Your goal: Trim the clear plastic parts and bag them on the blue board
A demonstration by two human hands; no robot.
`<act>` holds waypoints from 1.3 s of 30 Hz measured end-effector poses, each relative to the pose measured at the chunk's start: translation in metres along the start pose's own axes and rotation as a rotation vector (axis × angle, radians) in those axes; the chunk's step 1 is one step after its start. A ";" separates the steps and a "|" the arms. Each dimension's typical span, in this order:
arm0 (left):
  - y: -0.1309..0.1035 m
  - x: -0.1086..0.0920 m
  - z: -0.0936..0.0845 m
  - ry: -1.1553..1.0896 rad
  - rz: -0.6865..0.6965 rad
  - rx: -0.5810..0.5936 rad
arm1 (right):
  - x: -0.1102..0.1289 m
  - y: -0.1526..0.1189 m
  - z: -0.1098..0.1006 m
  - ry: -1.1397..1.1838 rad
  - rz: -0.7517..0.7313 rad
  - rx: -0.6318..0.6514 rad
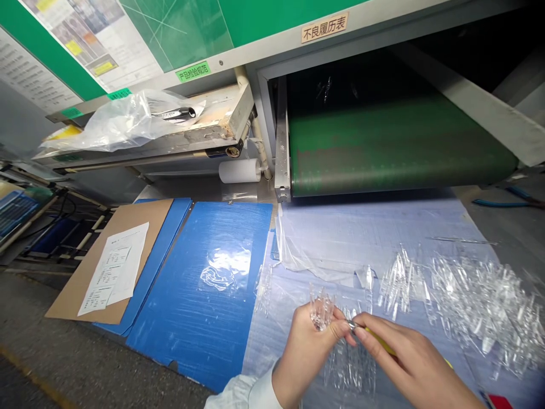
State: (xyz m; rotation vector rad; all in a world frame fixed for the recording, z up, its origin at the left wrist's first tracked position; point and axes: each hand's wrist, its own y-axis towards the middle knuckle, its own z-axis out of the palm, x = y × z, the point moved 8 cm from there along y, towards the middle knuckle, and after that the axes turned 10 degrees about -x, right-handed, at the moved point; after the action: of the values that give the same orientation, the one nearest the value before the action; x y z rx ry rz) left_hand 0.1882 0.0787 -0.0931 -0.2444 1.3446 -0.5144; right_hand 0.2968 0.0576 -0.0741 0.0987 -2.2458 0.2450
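Note:
My left hand is closed round a bunch of clear plastic parts that stick up out of the fist. My right hand grips a yellow-handled tool; its short metal tip touches or nearly touches the left thumb and fingertips. The exact kind of tool is hidden by the fingers. Beneath both hands, more clear plastic parts lie on the pale plastic-covered tabletop. To the right spreads a large heap of the same clear parts, with a smaller pile beside it.
A green conveyor belt ends above the table's back. Left of the hands lie a blue board with a clear bag and a cardboard sheet bearing papers. Blue-handled pliers rest at the right. A shelf hangs behind.

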 end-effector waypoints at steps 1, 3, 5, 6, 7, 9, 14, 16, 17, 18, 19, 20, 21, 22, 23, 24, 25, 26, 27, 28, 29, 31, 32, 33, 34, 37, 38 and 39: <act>0.000 0.000 0.000 -0.001 -0.001 0.001 | 0.001 0.000 0.000 0.006 0.000 -0.003; 0.000 0.001 -0.001 -0.005 -0.004 -0.001 | 0.002 0.000 -0.001 0.013 0.002 -0.006; 0.001 0.001 -0.002 -0.002 -0.007 -0.011 | 0.002 -0.001 -0.001 0.013 0.006 -0.003; 0.001 0.000 -0.002 0.004 -0.008 -0.014 | 0.001 -0.001 0.000 0.011 0.008 -0.002; 0.001 0.000 -0.002 0.012 -0.004 -0.016 | 0.000 -0.002 0.000 0.007 0.011 0.000; 0.001 -0.002 -0.002 0.029 0.009 -0.018 | -0.002 -0.003 0.000 -0.002 0.014 0.005; -0.002 -0.005 0.000 0.045 0.017 -0.034 | -0.002 -0.001 0.001 0.005 0.018 0.021; -0.003 -0.006 0.001 0.041 0.017 -0.032 | -0.001 0.000 0.001 0.013 0.014 0.019; -0.003 -0.006 0.001 0.038 0.016 -0.031 | -0.001 0.000 0.001 0.016 0.012 0.018; -0.003 -0.006 0.001 0.035 0.015 -0.030 | -0.001 0.000 0.000 0.020 0.011 0.015; -0.003 -0.006 0.001 0.036 0.015 -0.030 | -0.001 0.000 0.001 0.023 0.015 0.015; -0.003 -0.006 0.001 0.040 0.016 -0.030 | -0.002 0.000 0.001 0.026 0.018 0.016; -0.003 -0.006 0.001 0.044 0.016 -0.030 | -0.003 0.000 0.001 0.030 0.022 0.020; -0.002 -0.006 0.001 0.046 0.018 -0.030 | -0.003 -0.001 0.001 0.033 0.024 0.023; -0.002 -0.006 0.001 0.044 0.019 -0.027 | -0.003 -0.001 0.001 0.035 0.024 0.024; -0.002 -0.006 0.001 0.038 0.019 -0.025 | -0.003 -0.002 0.001 0.038 0.021 0.026; -0.002 -0.005 0.001 0.032 0.019 -0.026 | -0.003 -0.002 0.001 0.039 0.018 0.026; -0.002 -0.005 0.001 0.027 0.019 -0.027 | -0.003 -0.002 0.000 0.038 0.015 0.026; -0.003 -0.004 0.001 0.023 0.018 -0.029 | -0.002 -0.002 0.000 0.037 0.012 0.024; -0.003 -0.004 0.001 0.022 0.017 -0.030 | -0.002 -0.002 -0.001 0.035 0.010 0.021; -0.003 -0.003 0.001 0.022 0.018 -0.031 | -0.001 -0.002 -0.002 0.033 0.009 0.018; -0.003 -0.004 0.001 0.030 0.024 -0.025 | 0.000 -0.001 -0.003 0.036 0.007 0.013; -0.003 -0.005 0.001 0.042 0.028 -0.022 | 0.000 -0.001 -0.003 0.040 0.007 0.007; -0.002 -0.006 0.001 0.058 0.033 -0.020 | 0.001 -0.001 -0.002 0.040 0.005 0.001; -0.002 -0.007 0.000 0.076 0.037 -0.019 | 0.001 -0.001 -0.002 0.032 0.002 -0.013; -0.004 -0.010 -0.001 0.134 0.054 -0.025 | 0.003 -0.002 -0.004 0.004 -0.030 -0.080; -0.005 -0.010 -0.001 0.152 0.058 -0.029 | 0.002 -0.003 -0.007 0.009 -0.035 -0.107; -0.007 -0.008 -0.001 0.168 0.047 -0.027 | -0.002 -0.003 -0.013 0.030 -0.001 -0.157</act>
State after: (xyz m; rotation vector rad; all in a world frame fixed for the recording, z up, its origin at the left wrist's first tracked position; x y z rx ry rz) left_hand 0.1849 0.0768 -0.0836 -0.1946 1.5178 -0.4856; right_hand 0.3086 0.0579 -0.0668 0.0124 -2.2266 0.0690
